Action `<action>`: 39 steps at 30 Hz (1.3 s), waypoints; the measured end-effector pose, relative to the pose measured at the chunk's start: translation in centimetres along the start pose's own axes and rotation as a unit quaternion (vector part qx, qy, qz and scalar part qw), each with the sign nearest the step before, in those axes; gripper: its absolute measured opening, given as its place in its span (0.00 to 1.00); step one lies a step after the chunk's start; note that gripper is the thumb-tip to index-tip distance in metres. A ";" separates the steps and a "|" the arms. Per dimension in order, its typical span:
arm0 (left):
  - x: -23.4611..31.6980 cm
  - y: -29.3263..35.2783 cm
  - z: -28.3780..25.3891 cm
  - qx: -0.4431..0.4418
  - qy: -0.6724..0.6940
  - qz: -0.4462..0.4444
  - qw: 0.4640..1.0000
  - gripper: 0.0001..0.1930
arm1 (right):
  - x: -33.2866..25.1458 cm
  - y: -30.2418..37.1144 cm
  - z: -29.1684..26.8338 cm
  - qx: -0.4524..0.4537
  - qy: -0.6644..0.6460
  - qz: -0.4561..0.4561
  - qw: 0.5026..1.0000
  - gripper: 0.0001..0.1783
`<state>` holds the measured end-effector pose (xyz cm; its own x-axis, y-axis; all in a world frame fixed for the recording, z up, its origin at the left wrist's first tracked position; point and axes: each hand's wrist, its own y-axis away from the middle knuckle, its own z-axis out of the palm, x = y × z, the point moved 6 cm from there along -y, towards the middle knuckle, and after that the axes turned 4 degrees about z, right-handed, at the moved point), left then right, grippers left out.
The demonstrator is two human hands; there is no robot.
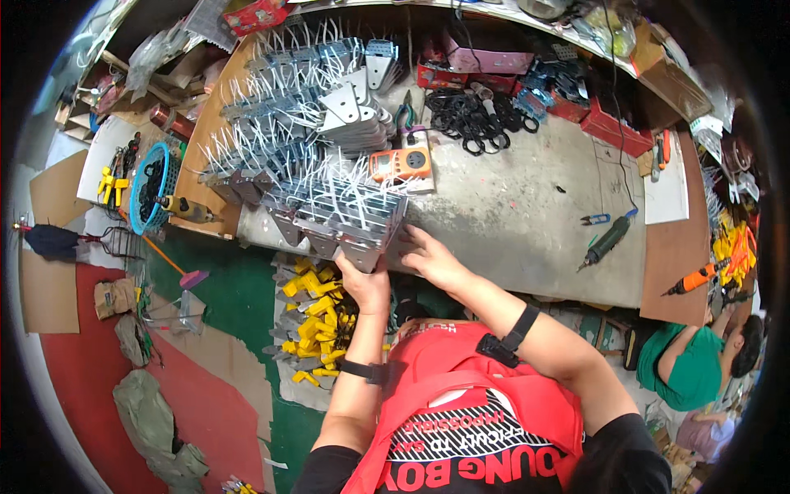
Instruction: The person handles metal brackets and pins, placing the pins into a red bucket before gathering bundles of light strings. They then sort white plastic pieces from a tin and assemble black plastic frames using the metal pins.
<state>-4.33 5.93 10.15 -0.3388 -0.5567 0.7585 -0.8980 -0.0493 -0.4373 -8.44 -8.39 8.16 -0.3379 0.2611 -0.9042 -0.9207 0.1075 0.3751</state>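
Observation:
Rows of silvery metal brackets [309, 216] with thin white wires standing up from them fill the left part of the workbench. At the front corner of these rows, my left hand [364, 284] has its fingers closed on the lower edge of a metal bracket [360, 253]. My right hand [432, 257] is just right of the same stack, fingers apart and fingertips close to its side. Whether those fingertips touch the metal I cannot tell. Behind the front row lies a pile of flat, light metal plates [350, 115].
An orange meter [401, 164], pliers [405, 111] and black rings [473, 119] lie behind the hands. A dark power screwdriver [606, 243] and an orange one [698, 278] are at right. Yellow-and-grey parts [317, 317] lie below the bench edge. A person in green [690, 366] sits at right.

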 end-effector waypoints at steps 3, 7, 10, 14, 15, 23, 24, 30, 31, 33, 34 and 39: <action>-2.9 1.4 1.1 -0.005 -0.020 -0.021 1.000 0.38 | 1.0 -2.1 1.9 -0.009 -0.053 0.000 0.999 0.38; -4.9 1.8 1.4 -0.017 -0.025 -0.053 0.998 0.35 | 3.5 -3.7 2.4 0.026 0.083 -0.001 0.996 0.38; -4.4 1.4 1.2 -0.060 0.000 -0.069 0.996 0.36 | 4.8 -4.1 2.2 0.055 0.118 -0.019 0.991 0.37; -3.6 0.3 0.6 -0.106 0.005 -0.035 0.994 0.34 | 3.7 -3.4 2.1 0.090 0.106 -0.018 0.990 0.34; -3.9 0.1 0.4 -0.111 0.008 -0.017 0.994 0.33 | 0.9 -2.5 2.8 0.078 0.095 -0.001 0.992 0.33; -2.8 -1.0 -2.0 -0.132 -0.081 -0.068 0.986 0.26 | 0.1 -2.1 2.8 0.089 0.142 -0.039 0.985 0.33; -3.7 -0.4 -1.2 -0.150 -0.097 -0.052 0.983 0.27 | -0.2 -2.0 2.2 0.061 0.139 -0.055 0.987 0.33; -2.3 -0.9 -1.1 -0.154 -0.053 -0.049 0.985 0.25 | 4.1 -2.7 0.2 0.092 0.135 -0.012 0.987 0.33; -3.3 -0.6 -1.8 -0.155 -0.072 -0.061 0.983 0.25 | 4.0 -2.6 0.7 0.075 0.130 0.007 0.989 0.33; -3.0 -0.7 -3.2 -0.128 -0.051 -0.049 0.989 0.25 | 2.9 -2.4 1.7 0.053 0.127 0.024 0.990 0.34; -2.3 -1.0 -3.8 -0.119 -0.047 -0.044 0.991 0.24 | 2.1 -2.2 1.9 0.059 0.154 0.035 0.986 0.34; -4.3 -2.2 -7.9 -0.124 -0.047 -0.109 0.985 0.27 | 2.4 -2.0 2.3 0.009 0.223 0.098 0.970 0.25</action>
<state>-3.06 15.01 11.67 -0.1135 -0.6308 0.7676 -0.9914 0.0213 -0.1292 -6.98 -5.82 5.76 -0.5614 -0.1631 -0.8113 -0.8276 0.1154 0.5494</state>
